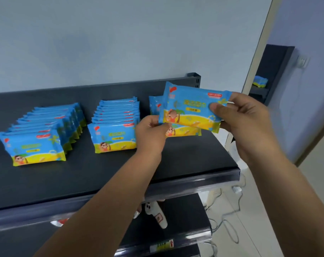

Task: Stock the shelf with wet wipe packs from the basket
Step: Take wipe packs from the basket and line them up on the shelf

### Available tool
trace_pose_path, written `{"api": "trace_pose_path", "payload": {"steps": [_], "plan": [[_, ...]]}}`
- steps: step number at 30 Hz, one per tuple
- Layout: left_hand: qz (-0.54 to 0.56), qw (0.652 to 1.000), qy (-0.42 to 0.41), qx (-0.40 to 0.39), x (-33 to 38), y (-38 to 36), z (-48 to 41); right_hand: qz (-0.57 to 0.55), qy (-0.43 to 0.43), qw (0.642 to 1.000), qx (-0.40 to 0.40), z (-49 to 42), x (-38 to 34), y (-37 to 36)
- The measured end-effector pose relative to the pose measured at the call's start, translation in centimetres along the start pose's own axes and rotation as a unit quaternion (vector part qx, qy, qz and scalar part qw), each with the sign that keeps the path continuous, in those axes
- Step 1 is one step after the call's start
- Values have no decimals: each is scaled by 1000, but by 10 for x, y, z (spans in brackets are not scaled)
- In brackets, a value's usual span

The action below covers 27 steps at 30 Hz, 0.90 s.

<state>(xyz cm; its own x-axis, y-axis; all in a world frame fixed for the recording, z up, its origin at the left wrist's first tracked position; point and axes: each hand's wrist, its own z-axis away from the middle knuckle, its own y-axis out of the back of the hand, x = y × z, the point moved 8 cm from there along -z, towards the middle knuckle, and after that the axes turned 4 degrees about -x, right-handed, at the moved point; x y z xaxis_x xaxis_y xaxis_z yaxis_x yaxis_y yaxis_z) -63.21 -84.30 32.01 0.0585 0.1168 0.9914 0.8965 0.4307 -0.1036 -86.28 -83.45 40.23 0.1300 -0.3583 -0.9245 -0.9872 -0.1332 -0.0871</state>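
A blue and yellow wet wipe pack (190, 106) is held upright above the right end of the dark shelf (101, 175). My right hand (248, 123) pinches its right edge and my left hand (151, 134) pinches its lower left corner. Behind and below it stands a short row of packs (183, 131), mostly hidden. A middle row of packs (116, 125) and a left row of packs (40, 136) stand on the shelf, leaning back. The basket is out of view.
The shelf's front edge (120, 197) runs below my arms, with lower shelves (176, 238) under it. White cables (226, 219) lie on the floor at right. A mirror or side panel (287, 89) at right shows another pack.
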Motion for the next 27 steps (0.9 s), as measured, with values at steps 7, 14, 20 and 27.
{"api": "trace_pose_path", "payload": {"steps": [7, 14, 20, 27], "plan": [[-89, 988, 31, 126, -31, 3, -51, 0, -23, 1000, -15, -49, 33, 10], [-134, 980, -9, 144, -21, -5, -63, 9, -47, 998, -40, -74, 54, 0], [-109, 982, -6, 154, -22, -8, -65, 55, -79, 994, -53, -86, 77, 3], [-75, 987, 13, 140, -29, -11, -60, 177, -81, 978, -74, -102, 107, 3]]}}
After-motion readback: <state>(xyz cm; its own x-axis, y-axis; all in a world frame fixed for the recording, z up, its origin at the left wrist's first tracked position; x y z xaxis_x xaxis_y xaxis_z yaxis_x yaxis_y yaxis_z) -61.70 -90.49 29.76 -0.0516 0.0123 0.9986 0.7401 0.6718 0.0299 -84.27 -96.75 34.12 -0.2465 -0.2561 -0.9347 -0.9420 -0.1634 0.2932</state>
